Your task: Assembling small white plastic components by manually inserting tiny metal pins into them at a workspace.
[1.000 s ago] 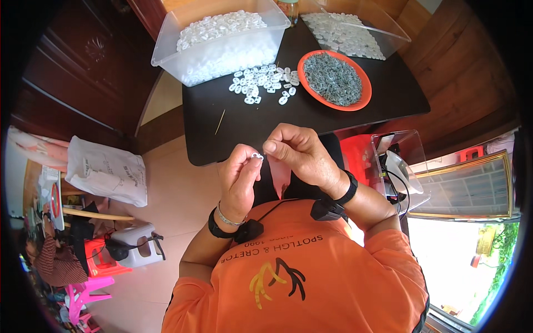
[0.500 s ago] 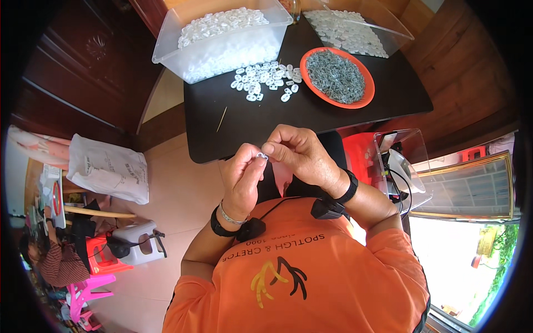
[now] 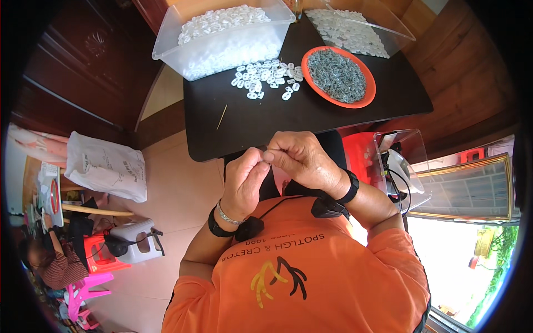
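Observation:
My left hand and my right hand meet at their fingertips in front of my chest, near the table's front edge. Each is closed in a pinch. The small white plastic piece seen in my left hand half a second ago is now mostly hidden by the fingers. Whatever the right thumb and forefinger hold is too small to make out. Beyond them on the dark table lies a loose pile of white oval plastic pieces with two holes. An orange plate beside it holds many small grey metal parts.
A translucent bin full of white pieces stands at the back left; a clear tray with white pieces lies at the back right. A thin stick rests on the table. A person is at the far left, near stools.
My fingertips have drawn closer together, and the white piece that showed in my left pinch is now covered. The right hand has shifted slightly.

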A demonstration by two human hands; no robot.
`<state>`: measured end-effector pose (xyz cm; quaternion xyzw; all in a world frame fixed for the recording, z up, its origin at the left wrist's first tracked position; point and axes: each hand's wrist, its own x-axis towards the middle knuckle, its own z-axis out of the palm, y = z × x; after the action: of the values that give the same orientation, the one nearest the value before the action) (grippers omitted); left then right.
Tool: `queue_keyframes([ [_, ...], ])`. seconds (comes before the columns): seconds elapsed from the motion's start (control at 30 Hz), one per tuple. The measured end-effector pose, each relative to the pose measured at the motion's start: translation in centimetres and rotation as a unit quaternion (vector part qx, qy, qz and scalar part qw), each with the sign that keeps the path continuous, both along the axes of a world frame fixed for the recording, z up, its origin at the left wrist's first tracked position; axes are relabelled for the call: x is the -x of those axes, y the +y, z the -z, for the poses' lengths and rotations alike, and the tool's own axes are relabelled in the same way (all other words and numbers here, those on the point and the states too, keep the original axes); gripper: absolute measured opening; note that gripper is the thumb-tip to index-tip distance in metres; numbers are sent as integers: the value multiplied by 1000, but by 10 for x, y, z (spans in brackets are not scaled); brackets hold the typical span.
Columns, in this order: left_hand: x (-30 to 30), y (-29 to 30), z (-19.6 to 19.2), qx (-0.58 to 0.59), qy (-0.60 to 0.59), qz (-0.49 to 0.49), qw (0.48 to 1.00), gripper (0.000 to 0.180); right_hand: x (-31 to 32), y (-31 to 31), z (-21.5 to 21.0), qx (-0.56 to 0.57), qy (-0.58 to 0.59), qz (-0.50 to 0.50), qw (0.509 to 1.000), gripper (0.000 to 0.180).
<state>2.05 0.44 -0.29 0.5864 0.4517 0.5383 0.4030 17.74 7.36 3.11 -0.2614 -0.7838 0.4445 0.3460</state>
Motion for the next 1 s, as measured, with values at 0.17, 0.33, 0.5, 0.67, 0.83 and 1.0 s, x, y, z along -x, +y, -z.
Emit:
queue_keyframes([
  [0.17,2,1,14,3,-15,-10,1000,19,3,1,14,-3,-12,-12,1000,15],
  [0.33,7,6,17,58,-79,-38,994,18,10,12,7,79,-62,-21,995,17],
  [0.5,22,14,16,92,-165,-65,980,17,16,54,1,-13,-65,52,996,16],
  [0.67,28,17,11,100,-212,-79,969,18,31,101,2,-150,-172,122,966,13],
  [0.83,32,14,10,71,-212,-83,971,17,54,114,18,-265,-314,99,906,18],
  [1.0,35,9,6,48,-190,-98,976,17,59,121,26,-270,-325,103,900,14],
])
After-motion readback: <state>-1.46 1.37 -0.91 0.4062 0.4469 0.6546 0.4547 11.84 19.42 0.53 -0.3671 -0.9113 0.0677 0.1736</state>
